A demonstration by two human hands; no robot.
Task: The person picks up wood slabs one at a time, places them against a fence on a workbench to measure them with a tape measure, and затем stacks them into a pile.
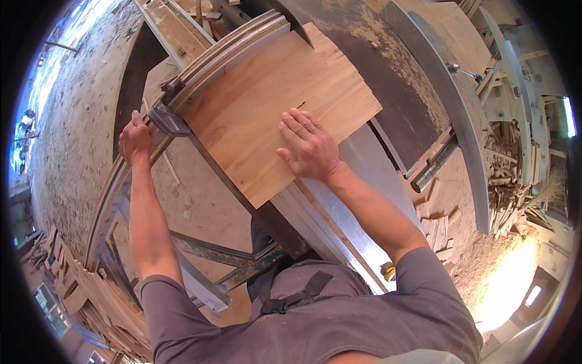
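A broad, pale wooden panel lies at a slant on the machine table, its far left side along a layered straight fence. My right hand rests flat on the panel near its right part, fingers stretched forward beside a small dark mark. To the left, my left hand is closed, with its fingers curled at the long metal rail; what is inside them is hidden. Between that hand and the panel's left corner sits a dark grey stop block. Bare metal tabletop shows beneath my right forearm.
A dark, dusty tabletop and a long curved-looking metal beam stand right of the panel. Offcuts pile up at far right, above sawdust. More boards lie at lower left. A steel frame is below my left arm.
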